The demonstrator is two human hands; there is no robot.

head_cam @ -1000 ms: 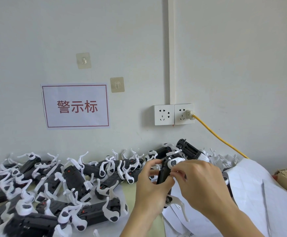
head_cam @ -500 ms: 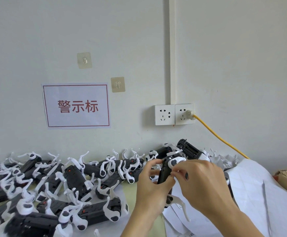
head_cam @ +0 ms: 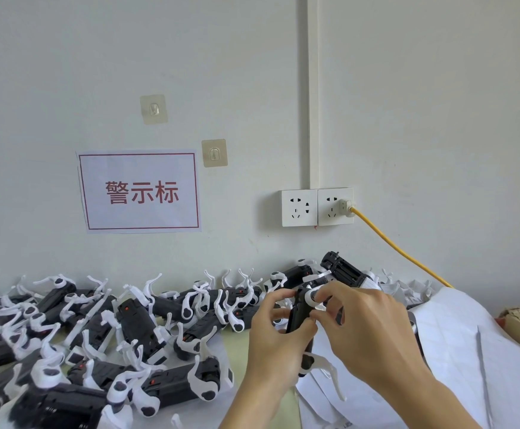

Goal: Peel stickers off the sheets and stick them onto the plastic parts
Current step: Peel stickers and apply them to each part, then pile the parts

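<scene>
The left hand (head_cam: 275, 339) grips the black plastic part (head_cam: 299, 314) upright above the table edge, while the right hand (head_cam: 367, 332) pinches at its white top from the right.

Looks like a small assembly workshop: dozens of identical black-and-white plastic parts (head_cam: 135, 329) heaped across the lower left, sticker sheets (head_cam: 456, 351) at lower right, a printed red-lettered sign (head_cam: 139, 191) taped left of centre, bare wall sockets (head_cam: 317, 207) mid-frame.
</scene>
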